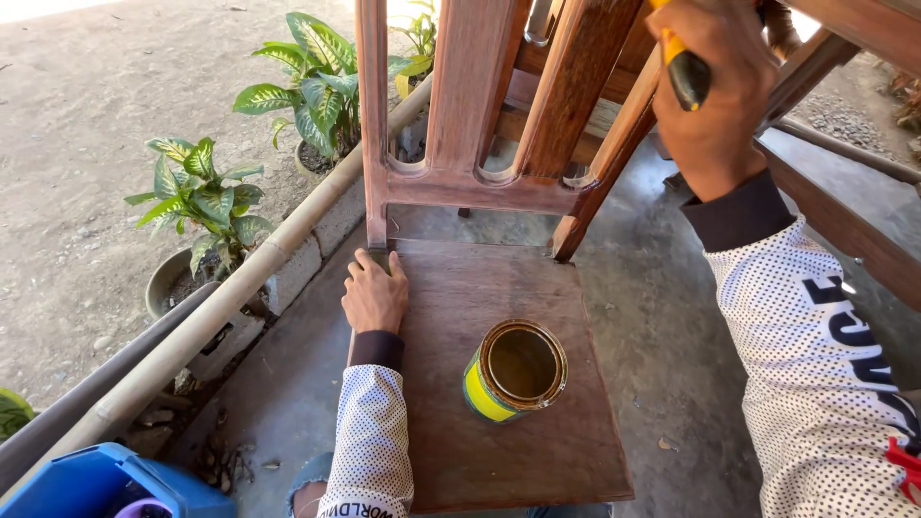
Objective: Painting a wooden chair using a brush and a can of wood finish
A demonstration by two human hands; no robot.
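Reddish-brown wooden chair (499, 384), yellow-banded can (515, 371), white dotted sleeves (369, 441).

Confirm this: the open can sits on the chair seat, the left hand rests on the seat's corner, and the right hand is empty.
Not quite. The head view shows the right hand gripping a yellow-and-black handle. The rest holds: the open can sits on the seat, with the left hand at its corner.

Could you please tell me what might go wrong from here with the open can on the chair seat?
The open yellow metal can stands loose on the brown wooden chair seat; a jolt could tip it and spill. The left hand steadies the seat's edge, so letting go might shift the chair. The right hand grips a yellow-and-black handle overhead; drips may fall.
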